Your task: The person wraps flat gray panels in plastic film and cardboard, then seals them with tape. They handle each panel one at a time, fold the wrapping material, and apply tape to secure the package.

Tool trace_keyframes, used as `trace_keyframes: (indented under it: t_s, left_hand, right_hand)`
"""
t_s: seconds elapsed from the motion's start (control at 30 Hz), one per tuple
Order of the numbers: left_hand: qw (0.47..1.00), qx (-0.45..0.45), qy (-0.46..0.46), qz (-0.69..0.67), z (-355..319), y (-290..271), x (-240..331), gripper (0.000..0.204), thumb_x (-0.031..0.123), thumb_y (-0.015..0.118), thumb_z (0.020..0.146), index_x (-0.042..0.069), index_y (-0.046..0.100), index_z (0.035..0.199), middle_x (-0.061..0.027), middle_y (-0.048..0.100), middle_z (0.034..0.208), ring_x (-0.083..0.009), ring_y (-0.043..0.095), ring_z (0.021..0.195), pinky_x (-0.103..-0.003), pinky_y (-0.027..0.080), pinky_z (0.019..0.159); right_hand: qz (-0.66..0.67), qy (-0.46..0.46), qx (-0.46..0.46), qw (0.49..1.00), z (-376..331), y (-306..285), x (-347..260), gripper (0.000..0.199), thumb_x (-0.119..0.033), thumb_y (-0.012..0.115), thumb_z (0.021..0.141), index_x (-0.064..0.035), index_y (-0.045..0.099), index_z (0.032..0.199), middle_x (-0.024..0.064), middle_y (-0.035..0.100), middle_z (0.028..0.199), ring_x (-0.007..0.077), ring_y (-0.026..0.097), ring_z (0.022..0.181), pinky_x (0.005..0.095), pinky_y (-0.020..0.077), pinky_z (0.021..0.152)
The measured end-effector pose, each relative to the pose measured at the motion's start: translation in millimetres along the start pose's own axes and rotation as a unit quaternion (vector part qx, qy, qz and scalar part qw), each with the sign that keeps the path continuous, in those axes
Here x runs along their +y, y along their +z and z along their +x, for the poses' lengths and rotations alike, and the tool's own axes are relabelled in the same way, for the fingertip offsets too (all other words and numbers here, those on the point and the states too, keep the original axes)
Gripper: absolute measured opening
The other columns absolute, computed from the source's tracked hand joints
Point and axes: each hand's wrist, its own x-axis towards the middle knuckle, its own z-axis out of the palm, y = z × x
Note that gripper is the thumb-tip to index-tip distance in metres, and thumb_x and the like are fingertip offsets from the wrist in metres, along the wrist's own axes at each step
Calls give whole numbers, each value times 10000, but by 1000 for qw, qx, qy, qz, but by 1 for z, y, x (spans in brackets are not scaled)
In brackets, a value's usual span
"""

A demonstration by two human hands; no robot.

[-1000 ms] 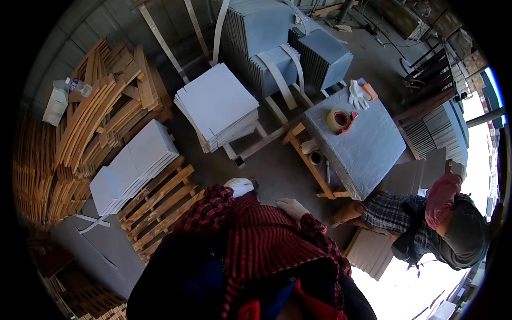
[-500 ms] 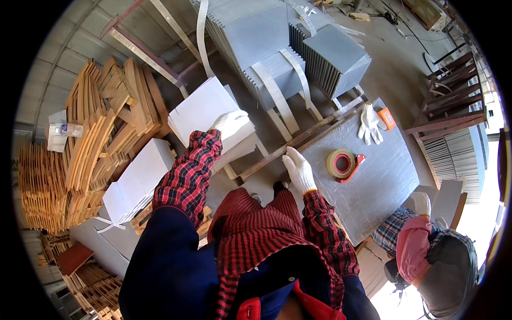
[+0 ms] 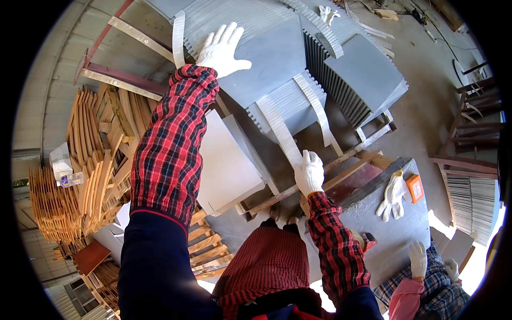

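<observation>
My left hand [image 3: 223,50], in a white knit glove, is open with its fingers spread, over the near left edge of a large stack of grey panels [image 3: 266,56]. Whether its palm touches the top panel I cannot tell. My right hand [image 3: 309,173], gloved too, has its fingers curled beside the lower end of a light grey strip [image 3: 278,125] that hangs down the stack's front. Anything inside those fingers is hidden. Below my left forearm lies a pile of white sheets [image 3: 229,170].
At right, a grey-topped table [image 3: 368,213] bears a loose white glove [image 3: 393,196], an orange box [image 3: 414,188] and a partly hidden tape dispenser [image 3: 368,241]. Another person's gloved hand [image 3: 418,258] is at its near edge. Wooden slats [image 3: 106,138] are piled at left.
My left hand has moved from the white sheets forward to the grey stack, its fingers spreading. My right hand has left the table's edge for the strip's end, its fingers curling. The view has shifted.
</observation>
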Motion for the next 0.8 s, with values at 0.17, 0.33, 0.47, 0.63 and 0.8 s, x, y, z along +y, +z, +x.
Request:
trace_keyframes:
  t_s: [0.17, 0.33, 0.47, 0.63, 0.8]
  left_hand:
    - [995, 70, 53, -56, 31, 40, -11, 932, 514, 736, 864, 115, 304, 1587, -142, 277, 1657, -337, 234, 1534, -493, 198, 1250]
    - [993, 82, 65, -61, 41, 39, -13, 937, 486, 772, 851, 123, 316, 1585, -131, 294, 1654, -333, 255, 1528, -487, 214, 1243]
    - [995, 72, 44, -58, 37, 39, -15, 966, 486, 793, 833, 133, 310, 1591, -119, 287, 1660, -322, 256, 1530, -482, 217, 1244]
    - [994, 77, 51, -56, 41, 41, -15, 970, 473, 804, 832, 149, 303, 1597, -108, 290, 1658, -312, 265, 1528, -459, 243, 1242]
    - [994, 82, 56, -48, 40, 41, -16, 972, 451, 814, 830, 151, 300, 1598, -109, 301, 1654, -314, 273, 1525, -438, 260, 1242]
  right_hand:
    - [-55, -60, 10, 997, 79, 38, 12, 670, -158, 725, 789, 19, 495, 1393, 221, 508, 1407, 433, 451, 1337, 509, 361, 1142]
    - [-97, -102, -20, 990, 155, 68, 15, 548, -42, 583, 845, 6, 478, 1381, 182, 474, 1408, 388, 412, 1378, 478, 324, 1167]
    - [-112, -157, 1, 981, 168, 83, 39, 568, -46, 573, 867, 6, 468, 1423, 174, 455, 1459, 365, 400, 1417, 462, 319, 1192]
    - [-77, -212, 2, 974, 164, 88, 63, 541, -24, 541, 900, 4, 476, 1437, 183, 436, 1495, 386, 395, 1434, 494, 331, 1194]
    - [-105, -233, -13, 967, 167, 83, 66, 553, -72, 556, 897, 2, 469, 1438, 178, 452, 1479, 372, 405, 1429, 487, 340, 1189]
